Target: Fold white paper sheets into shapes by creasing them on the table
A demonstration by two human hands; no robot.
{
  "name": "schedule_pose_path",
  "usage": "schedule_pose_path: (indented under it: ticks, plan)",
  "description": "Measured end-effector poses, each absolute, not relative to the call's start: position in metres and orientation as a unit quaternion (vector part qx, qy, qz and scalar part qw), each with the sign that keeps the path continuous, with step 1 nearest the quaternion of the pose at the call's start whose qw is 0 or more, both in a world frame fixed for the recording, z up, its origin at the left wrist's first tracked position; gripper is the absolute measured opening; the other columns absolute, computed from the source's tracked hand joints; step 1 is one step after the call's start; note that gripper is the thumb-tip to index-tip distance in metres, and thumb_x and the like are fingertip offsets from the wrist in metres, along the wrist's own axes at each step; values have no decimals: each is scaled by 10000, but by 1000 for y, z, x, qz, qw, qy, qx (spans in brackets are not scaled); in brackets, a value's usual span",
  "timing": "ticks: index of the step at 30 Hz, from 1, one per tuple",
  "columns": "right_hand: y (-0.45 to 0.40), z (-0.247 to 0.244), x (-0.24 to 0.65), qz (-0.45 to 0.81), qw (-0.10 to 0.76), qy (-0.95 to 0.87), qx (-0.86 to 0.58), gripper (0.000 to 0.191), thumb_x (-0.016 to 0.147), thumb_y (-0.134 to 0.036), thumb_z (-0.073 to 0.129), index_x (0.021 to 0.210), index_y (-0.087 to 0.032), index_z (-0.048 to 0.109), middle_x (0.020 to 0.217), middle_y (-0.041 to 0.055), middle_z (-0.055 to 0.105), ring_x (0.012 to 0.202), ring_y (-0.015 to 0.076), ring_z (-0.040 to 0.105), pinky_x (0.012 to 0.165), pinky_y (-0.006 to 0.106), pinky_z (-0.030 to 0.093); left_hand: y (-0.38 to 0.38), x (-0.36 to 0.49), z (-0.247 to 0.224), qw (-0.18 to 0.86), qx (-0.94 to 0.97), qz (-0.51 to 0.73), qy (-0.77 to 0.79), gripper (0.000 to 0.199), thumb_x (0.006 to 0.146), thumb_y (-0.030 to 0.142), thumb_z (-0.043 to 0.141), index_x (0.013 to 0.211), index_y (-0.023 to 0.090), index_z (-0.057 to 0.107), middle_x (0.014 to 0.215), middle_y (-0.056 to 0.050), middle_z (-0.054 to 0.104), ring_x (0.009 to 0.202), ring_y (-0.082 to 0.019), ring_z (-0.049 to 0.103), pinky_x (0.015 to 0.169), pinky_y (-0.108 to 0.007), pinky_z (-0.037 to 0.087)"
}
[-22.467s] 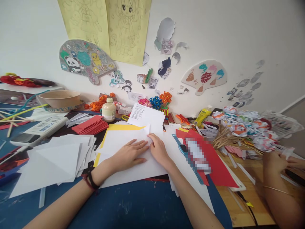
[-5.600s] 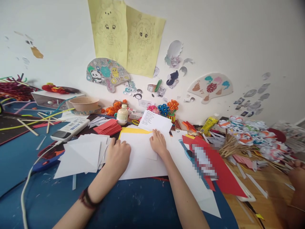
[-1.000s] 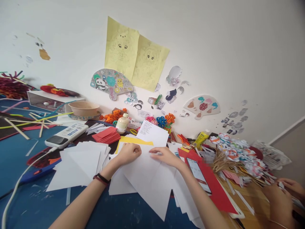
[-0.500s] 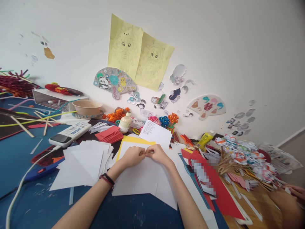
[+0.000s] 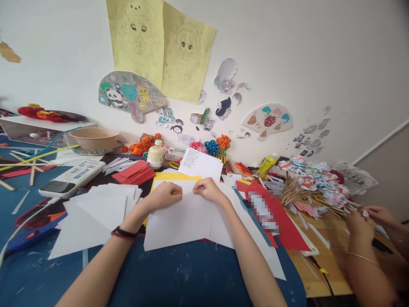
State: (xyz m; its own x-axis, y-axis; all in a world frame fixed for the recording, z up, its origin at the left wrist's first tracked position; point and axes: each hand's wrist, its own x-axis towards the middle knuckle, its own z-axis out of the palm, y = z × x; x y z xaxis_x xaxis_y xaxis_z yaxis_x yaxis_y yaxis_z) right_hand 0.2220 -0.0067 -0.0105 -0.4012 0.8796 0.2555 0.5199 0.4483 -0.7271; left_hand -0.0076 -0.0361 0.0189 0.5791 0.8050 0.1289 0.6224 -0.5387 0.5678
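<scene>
White paper (image 5: 182, 221) lies before me on the blue table, over a yellow sheet (image 5: 179, 175). My left hand (image 5: 166, 196) is over the paper's upper left part, fingers curled together; whatever they pinch is too small to make out. Close by on its right, my right hand (image 5: 207, 189) has thumb and fingertips pressed together, and anything between them is likewise hidden. A gap separates the two hands. A handwritten white card (image 5: 200, 165) leans behind them. Left of my left wrist is a stack of white sheets (image 5: 92, 217), with red paper pieces (image 5: 134, 172) behind it.
A glue bottle (image 5: 156, 154) and a bowl (image 5: 95, 138) stand at the back. A power strip (image 5: 72, 179) lies left. To the right are red paper (image 5: 287, 221), a blue watch strap (image 5: 255, 215) and paper flowers (image 5: 313, 175). Another person's hands (image 5: 367, 221) work at far right.
My hands, which were touching, have moved apart. The view has shifted, so the scene sits further left and the other person's hands show more fully.
</scene>
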Motion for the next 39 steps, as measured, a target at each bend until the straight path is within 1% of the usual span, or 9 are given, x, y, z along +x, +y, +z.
schedule_pose_path:
  ticks: [5,13,20,25,28,30,34,37,39]
  plan:
    - [-6,-15,236,281,339,-781,-444,82,697,-169,643,652,-187,710,679,18,687,678,179,624,669,276,457,-41,-22,32,239,861,174,415,188,694,252,448,544,177,533,540,35,444,547,-107,378,516,-237,262]
    - [-3,-19,249,272,364,-770,-447,95,699,-212,636,663,-176,716,695,31,697,694,190,618,666,284,448,-58,-57,51,269,845,157,434,186,719,246,449,569,190,544,566,25,578,555,-123,498,531,-218,321]
    - [1,-23,260,278,378,-753,-461,102,691,-234,636,661,-166,704,696,39,695,694,197,616,668,293,454,-72,-84,66,180,816,208,509,200,772,270,468,610,199,563,608,32,600,591,-125,499,564,-215,331]
    - [-4,-23,245,294,381,-753,-449,119,731,-243,625,721,-174,721,767,43,713,756,204,636,713,306,474,-89,-35,59,106,822,230,510,229,846,315,460,761,208,644,728,-8,670,658,-163,555,652,-275,355]
    - [-10,-23,227,307,385,-755,-433,161,765,-226,599,836,-188,738,878,49,727,838,203,650,782,316,484,-111,18,35,5,864,192,465,242,900,289,430,870,200,653,841,-70,684,827,-233,591,798,-371,362]
    - [-13,-24,220,316,385,-757,-423,203,774,-199,580,901,-204,739,933,44,726,868,192,652,816,314,485,-126,46,16,-28,873,165,459,250,892,348,484,1019,193,633,1036,-123,671,973,-296,579,856,-425,368]
    - [-12,-24,223,319,403,-741,-431,287,780,-168,544,1012,-205,710,889,40,718,840,178,652,822,311,488,-141,71,-9,-41,877,116,464,460,823,457,602,1195,189,563,1330,-179,528,1227,-393,453,939,-503,374]
    - [-8,-23,237,312,432,-711,-459,324,779,-167,510,1053,-188,681,834,40,707,828,182,649,823,322,483,-139,71,-12,-56,878,92,466,362,847,347,592,1161,167,581,1301,-200,535,1168,-388,508,879,-490,428]
    - [-7,-21,248,307,449,-691,-475,338,766,-166,492,1049,-183,677,835,41,704,838,186,645,826,325,476,-135,69,-9,-73,882,76,459,214,879,183,503,1054,145,619,1145,-197,607,1022,-340,592,788,-442,461]
